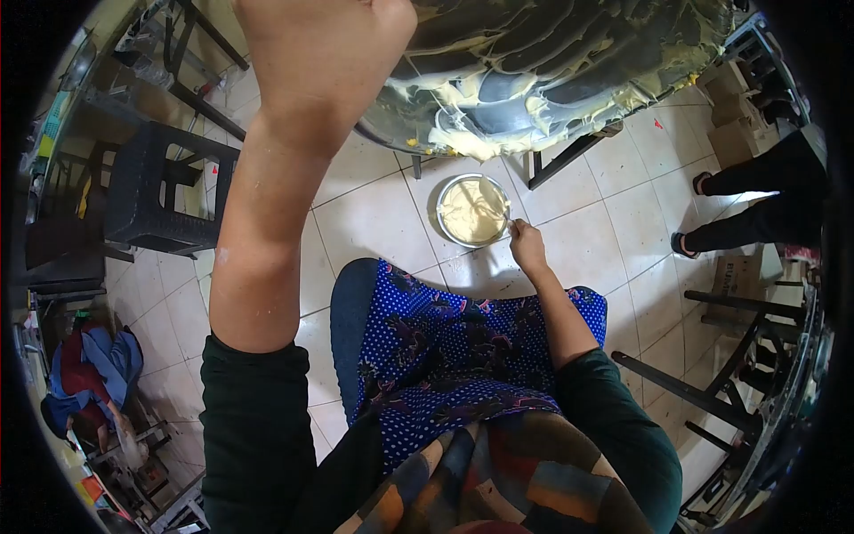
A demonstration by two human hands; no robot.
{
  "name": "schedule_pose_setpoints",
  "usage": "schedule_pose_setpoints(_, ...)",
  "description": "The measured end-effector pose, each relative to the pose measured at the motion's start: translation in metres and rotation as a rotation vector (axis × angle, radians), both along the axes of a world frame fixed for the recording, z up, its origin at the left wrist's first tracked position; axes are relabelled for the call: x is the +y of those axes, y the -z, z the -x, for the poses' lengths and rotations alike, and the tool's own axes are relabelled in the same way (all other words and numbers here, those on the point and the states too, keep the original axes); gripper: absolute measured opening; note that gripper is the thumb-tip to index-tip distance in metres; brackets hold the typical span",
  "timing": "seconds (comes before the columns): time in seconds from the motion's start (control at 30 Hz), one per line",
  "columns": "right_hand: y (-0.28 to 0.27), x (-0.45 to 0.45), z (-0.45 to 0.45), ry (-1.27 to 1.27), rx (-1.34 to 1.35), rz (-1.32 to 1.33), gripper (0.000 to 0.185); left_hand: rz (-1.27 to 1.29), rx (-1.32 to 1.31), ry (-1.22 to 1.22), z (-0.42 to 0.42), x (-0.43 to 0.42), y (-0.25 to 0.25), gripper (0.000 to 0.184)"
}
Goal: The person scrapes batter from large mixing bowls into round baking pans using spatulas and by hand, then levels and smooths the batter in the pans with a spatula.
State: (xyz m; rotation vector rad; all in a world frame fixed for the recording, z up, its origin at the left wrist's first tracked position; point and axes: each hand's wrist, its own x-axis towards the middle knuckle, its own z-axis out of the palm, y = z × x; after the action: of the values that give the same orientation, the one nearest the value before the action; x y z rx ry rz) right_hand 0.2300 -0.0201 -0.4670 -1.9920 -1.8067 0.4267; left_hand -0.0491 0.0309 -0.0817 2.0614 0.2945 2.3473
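Observation:
At the top edge, my left hand [334, 40] is closed in a fist beside a large round metal basin [498, 116]. The frame cuts off its fingertips, so what it holds, if anything, is hidden. Thick pale-yellow batter or cream coats the basin's wall in streaks and lumps. Below the basin, my right hand [527, 246] is closed around a thin metal handle [509, 219] at the rim of a small round metal bowl [439, 212]. Smooth pale-yellow mixture [471, 214] fills this bowl. I cannot tell whether the handle belongs to the bowl or to a utensil in it.
A black plastic stool [156, 191] stands at left on the tiled floor [578, 227]. Another person [93, 374] sits at lower left. A person's legs in dark trousers [765, 205] are at right, near cardboard boxes [738, 276] and dark metal table legs [689, 392].

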Motion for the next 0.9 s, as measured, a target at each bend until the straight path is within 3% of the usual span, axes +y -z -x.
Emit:
schedule_pose_setpoints(0.03, 0.011, 0.004, -0.003, 0.033, 0.100, -0.010, 0.022, 0.169, -0.269, 0.443, -0.004, -0.002, 0.000, 0.049)
schedule_pose_setpoints(0.07, 0.021, 0.007, -0.007, 0.063, 0.200, -0.018, 0.022, 0.169, -0.269, 0.441, 0.000, 0.002, 0.001, 0.049)
schedule_pose_setpoints(0.1, 0.015, 0.007, -0.009, 0.061, 0.199, -0.018, 0.022, 0.018, -0.028, -0.007, 0.008, 0.008, 0.002, 0.049)
schedule_pose_setpoints(0.13, 0.000, 0.005, -0.010, 0.177, 0.690, 0.215, 0.021, -0.133, 0.214, -0.453, 0.012, 0.011, 0.001, 0.048)
schedule_pose_setpoints(0.17, -0.015, 0.003, -0.011, 0.294, 1.178, 0.451, 0.021, -0.133, 0.212, -0.452, 0.012, 0.010, 0.001, 0.048)
schedule_pose_setpoints(0.3, -0.061, -0.017, -0.008, 0.277, 1.437, 0.603, 0.020, -0.154, 0.232, -0.485, 0.011, 0.003, -0.004, 0.044)
schedule_pose_setpoints(0.53, -0.188, -0.076, -0.019, 0.108, 1.556, 0.798, 0.022, -0.156, 0.253, -0.481, 0.011, 0.003, -0.010, 0.034)
schedule_pose_setpoints(0.67, -0.266, -0.089, -0.017, 0.159, 1.485, 0.723, 0.021, -0.142, 0.247, -0.510, 0.008, 0.000, -0.015, 0.028)
schedule_pose_setpoints(0.77, -0.317, -0.055, -0.009, 0.140, 1.208, 0.449, 0.017, -0.157, 0.239, -0.490, 0.007, -0.001, -0.017, 0.022)
schedule_pose_setpoints(0.8, -0.322, -0.034, -0.017, -0.039, 1.151, 0.375, 0.017, -0.104, 0.271, -0.536, 0.007, -0.003, -0.018, 0.021)
schedule_pose_setpoints(0.9, -0.343, 0.021, -0.006, -0.046, 0.824, 0.205, 0.018, -0.094, 0.278, -0.559, 0.007, -0.005, -0.019, 0.021)
